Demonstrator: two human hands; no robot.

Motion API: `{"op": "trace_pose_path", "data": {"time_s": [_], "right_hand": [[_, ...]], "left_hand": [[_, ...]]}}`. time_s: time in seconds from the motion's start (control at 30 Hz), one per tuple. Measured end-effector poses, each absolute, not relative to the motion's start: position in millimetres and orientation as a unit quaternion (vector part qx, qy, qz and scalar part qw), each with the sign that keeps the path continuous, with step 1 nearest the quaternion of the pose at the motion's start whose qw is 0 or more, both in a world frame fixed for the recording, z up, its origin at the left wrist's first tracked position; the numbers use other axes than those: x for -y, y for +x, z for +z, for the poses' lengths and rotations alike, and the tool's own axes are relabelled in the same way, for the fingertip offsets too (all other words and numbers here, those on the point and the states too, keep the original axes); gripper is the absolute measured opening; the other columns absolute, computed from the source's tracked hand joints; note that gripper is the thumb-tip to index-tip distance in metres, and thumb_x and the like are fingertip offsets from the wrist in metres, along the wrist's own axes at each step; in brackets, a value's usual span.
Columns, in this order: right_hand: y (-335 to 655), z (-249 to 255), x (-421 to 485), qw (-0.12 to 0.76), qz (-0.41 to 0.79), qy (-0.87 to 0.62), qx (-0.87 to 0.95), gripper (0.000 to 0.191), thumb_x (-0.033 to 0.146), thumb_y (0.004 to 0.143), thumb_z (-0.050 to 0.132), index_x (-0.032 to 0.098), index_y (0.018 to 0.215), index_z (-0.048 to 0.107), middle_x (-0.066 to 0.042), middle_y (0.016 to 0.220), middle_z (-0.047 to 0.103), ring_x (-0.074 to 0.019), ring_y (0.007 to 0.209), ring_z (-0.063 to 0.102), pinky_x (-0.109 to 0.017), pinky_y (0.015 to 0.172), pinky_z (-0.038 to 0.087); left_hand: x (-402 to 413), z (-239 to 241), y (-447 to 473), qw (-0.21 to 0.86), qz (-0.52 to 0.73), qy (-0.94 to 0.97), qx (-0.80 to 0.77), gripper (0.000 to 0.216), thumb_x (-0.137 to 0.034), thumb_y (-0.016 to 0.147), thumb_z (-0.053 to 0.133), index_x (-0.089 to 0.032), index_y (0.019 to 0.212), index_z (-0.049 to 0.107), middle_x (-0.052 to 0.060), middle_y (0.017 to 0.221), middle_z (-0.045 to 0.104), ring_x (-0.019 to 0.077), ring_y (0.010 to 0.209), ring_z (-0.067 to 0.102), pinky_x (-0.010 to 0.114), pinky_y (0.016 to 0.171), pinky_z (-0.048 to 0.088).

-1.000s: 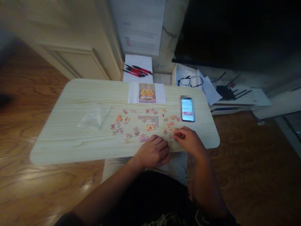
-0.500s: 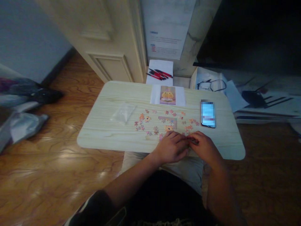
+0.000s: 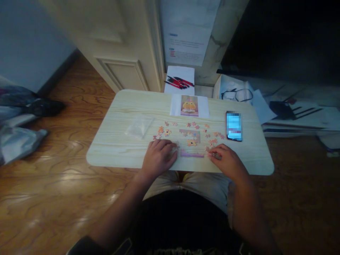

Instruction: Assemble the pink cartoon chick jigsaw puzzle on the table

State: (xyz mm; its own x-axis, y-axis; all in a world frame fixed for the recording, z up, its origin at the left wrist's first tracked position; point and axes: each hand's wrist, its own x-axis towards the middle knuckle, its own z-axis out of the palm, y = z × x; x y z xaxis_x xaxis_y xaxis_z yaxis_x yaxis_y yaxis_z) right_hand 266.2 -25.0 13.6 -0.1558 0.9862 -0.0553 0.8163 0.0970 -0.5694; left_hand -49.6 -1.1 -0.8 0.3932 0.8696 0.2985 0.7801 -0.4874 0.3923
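My left hand (image 3: 159, 156) is over the loose jigsaw pieces left of the puzzle, fingers bent and a little apart from the thumb; its fingertips are by a pale piece (image 3: 175, 146). At the lower right of the puzzle, my right hand (image 3: 225, 158) pinches a small jigsaw piece, mostly hidden by the fingers. Between the hands lie a joined purple bottom strip (image 3: 191, 154), an orange joined part (image 3: 191, 142) and a joined upper corner part (image 3: 197, 136). Loose pieces (image 3: 160, 129) lie around them. A printed pumpkin picture (image 3: 189, 105) lies behind.
The pale wooden table (image 3: 111, 141) has rounded corners. A clear plastic bag (image 3: 140, 126) lies on its left and a phone (image 3: 234, 126) on its right. Beyond the back edge are red and black pens (image 3: 179, 82) on paper and a white box (image 3: 233, 86) with a cable.
My left hand has moved left, away from my right hand, to the loose pieces, uncovering the purple strip. My right hand stays near the lower right, its fingers still pinched.
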Motion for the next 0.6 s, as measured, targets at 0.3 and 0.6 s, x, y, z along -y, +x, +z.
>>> {"op": "trace_pose_path", "data": {"time_s": [0.3, 0.6], "right_hand": [[239, 9, 15, 0.208, 0.228, -0.615, 0.726, 0.011, 0.023, 0.092, 0.069, 0.023, 0.101, 0.075, -0.008, 0.109, 0.067, -0.0237, 0.106, 0.065, -0.041, 0.099, 0.051], [248, 6, 14, 0.213, 0.210, -0.622, 0.723, 0.010, 0.020, 0.092, 0.070, 0.021, 0.100, 0.074, -0.008, 0.110, 0.069, -0.0235, 0.108, 0.064, -0.040, 0.101, 0.049]], "left_hand": [[-4, -4, -61, 0.054, 0.186, 0.812, -0.550, 0.020, -0.031, 0.096, 0.059, -0.025, 0.106, 0.075, 0.010, 0.114, 0.069, 0.0295, 0.107, 0.059, 0.046, 0.088, 0.046], [-15, 2, -25, 0.256, 0.294, 0.775, -0.498, 0.026, -0.028, 0.100, 0.057, -0.024, 0.122, 0.069, 0.003, 0.103, 0.075, 0.0168, 0.089, 0.070, 0.030, 0.082, 0.055]]}}
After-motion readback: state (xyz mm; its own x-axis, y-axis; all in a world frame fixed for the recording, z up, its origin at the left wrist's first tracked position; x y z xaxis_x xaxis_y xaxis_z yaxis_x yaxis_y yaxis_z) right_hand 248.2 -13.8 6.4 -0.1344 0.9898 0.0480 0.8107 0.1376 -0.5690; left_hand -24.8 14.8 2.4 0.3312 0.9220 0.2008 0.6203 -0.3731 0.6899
